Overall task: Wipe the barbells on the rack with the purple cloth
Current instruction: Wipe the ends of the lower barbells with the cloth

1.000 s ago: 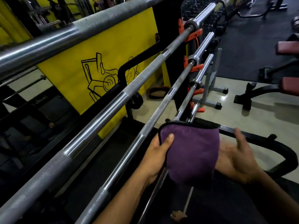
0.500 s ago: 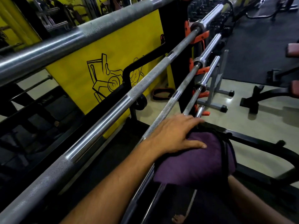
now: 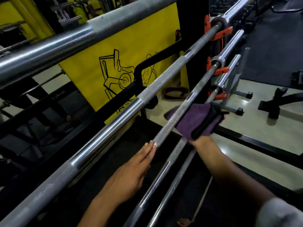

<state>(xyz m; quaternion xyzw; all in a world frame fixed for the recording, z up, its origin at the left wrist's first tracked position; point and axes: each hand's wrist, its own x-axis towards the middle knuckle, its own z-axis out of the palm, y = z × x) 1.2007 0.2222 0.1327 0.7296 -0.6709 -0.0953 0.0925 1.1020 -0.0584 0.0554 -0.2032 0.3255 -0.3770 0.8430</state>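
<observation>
Several steel barbells lie on a rack, running from near left to far right. The purple cloth point(image 3: 199, 119) with a black edge is wrapped from below around the knurled part of the third barbell point(image 3: 165, 131) and spreads over the thinner barbell point(image 3: 177, 152) beneath it. My right hand point(image 3: 197, 142) reaches under the cloth and grips it; only the wrist shows, the fingers are hidden. My left hand point(image 3: 131, 172) lies with straight fingers, its tips touching the third barbell just below the knurling. The thick top barbell point(image 3: 65, 41) and second barbell point(image 3: 114, 114) are untouched.
Orange hooks point(image 3: 220, 34) on a black upright hold the bar ends at the far right. A yellow panel point(image 3: 131, 46) with a line drawing stands behind the rack. A grey stand point(image 3: 233, 94), a black bench base point(image 3: 277, 102) and a belt point(image 3: 175, 94) sit on the pale floor.
My left hand has left the cloth and drawn back along the third barbell. My right hand has carried the cloth up and further along the bars.
</observation>
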